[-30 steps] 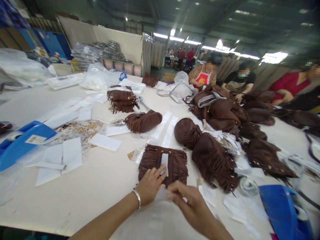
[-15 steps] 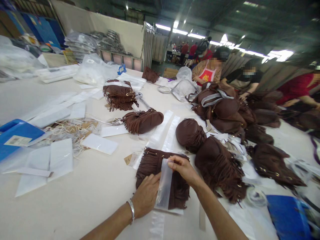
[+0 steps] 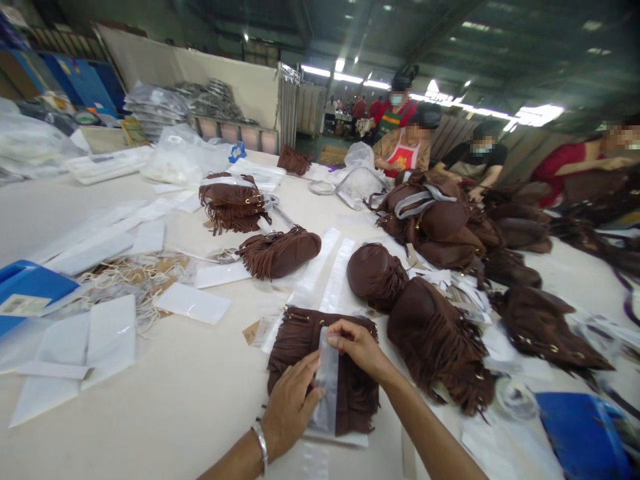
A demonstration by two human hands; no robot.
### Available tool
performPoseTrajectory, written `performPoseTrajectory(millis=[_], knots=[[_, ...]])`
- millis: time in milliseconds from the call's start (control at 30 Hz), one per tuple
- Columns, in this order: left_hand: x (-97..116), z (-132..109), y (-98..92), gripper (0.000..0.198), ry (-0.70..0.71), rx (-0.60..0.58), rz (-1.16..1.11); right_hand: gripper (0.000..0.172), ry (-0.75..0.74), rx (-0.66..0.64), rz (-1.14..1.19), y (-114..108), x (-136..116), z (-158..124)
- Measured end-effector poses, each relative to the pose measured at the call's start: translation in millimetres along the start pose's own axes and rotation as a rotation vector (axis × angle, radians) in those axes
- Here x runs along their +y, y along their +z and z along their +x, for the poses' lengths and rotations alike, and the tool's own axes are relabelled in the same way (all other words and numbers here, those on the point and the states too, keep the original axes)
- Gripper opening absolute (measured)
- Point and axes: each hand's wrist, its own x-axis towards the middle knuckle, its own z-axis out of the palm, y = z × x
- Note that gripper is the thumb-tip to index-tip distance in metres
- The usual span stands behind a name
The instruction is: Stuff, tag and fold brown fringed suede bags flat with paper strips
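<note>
A dark brown fringed bag (image 3: 295, 333) lies flat in front of me with a whitish sheet under its lower edge. Down its middle runs a translucent plastic strip (image 3: 327, 393). My right hand (image 3: 356, 343) pinches the strip's upper end between thumb and fingers. My left hand (image 3: 293, 403), with a silver bangle on the wrist, rests at the strip's left edge. Its fingers are stretched out and its thumb, held apart from them, touches the strip lower down.
More brown bags (image 3: 435, 333) lie close on the right, with a heap of bags (image 3: 440, 220) behind. White cards (image 3: 194, 302) and tangled strings lie left, near a blue holder (image 3: 30, 290). A tape roll (image 3: 516, 397) and a blue object (image 3: 580, 433) sit right. Co-workers (image 3: 403, 157) stand beyond.
My left thumb has come out from the fingers onto the strip, and the left hand has shifted slightly. My right hand keeps its pinch at the top. The whole view has shifted a little.
</note>
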Motion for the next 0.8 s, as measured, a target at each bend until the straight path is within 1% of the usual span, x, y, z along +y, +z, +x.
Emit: performPoseTrajectory(millis=[100, 200, 300, 367, 433, 500, 600, 700, 733, 800], knots=[[-4, -1, 4.9, 0.047, 0.009, 0.05, 0.016, 0.023, 0.016, 0.0, -0.034, -1, 1, 2], [-3, -1, 5.8, 0.055, -0.017, 0.054, -0.009, 0.027, 0.019, 0.033, -0.132, -1, -1, 3], [-1, -1, 5.8, 0.068, -0.055, 0.053, -0.04, 0.02, 0.008, 0.115, -0.338, -1, -2, 1], [0, 0, 5.7, 0.073, -0.055, 0.055, -0.018, 0.015, 0.012, 0.156, -0.436, 1, -2, 0], [0, 0, 5.7, 0.07, -0.029, 0.044, 0.051, 0.014, 0.025, 0.172, -0.487, 2, -1, -1], [1, 1, 6.5, 0.063, 0.012, 0.037, 0.144, 0.014, 0.032, 0.188, -0.535, 4, -1, -1], [7, 3, 11.3, 0.055, 0.051, 0.09, 0.294, 0.016, 0.043, 0.21, -0.608, 7, -2, 0], [14, 8, 18.2, 0.056, 0.06, 0.127, 0.484, 0.018, 0.062, 0.211, -0.66, 8, -3, 2], [16, 10, 19.8, 0.059, 0.069, 0.11, 0.549, 0.018, 0.068, 0.206, -0.678, 8, -3, 2], [18, 16, 20.5, 0.065, 0.104, 0.033, 0.645, 0.02, 0.078, 0.191, -0.726, 7, -3, 3]])
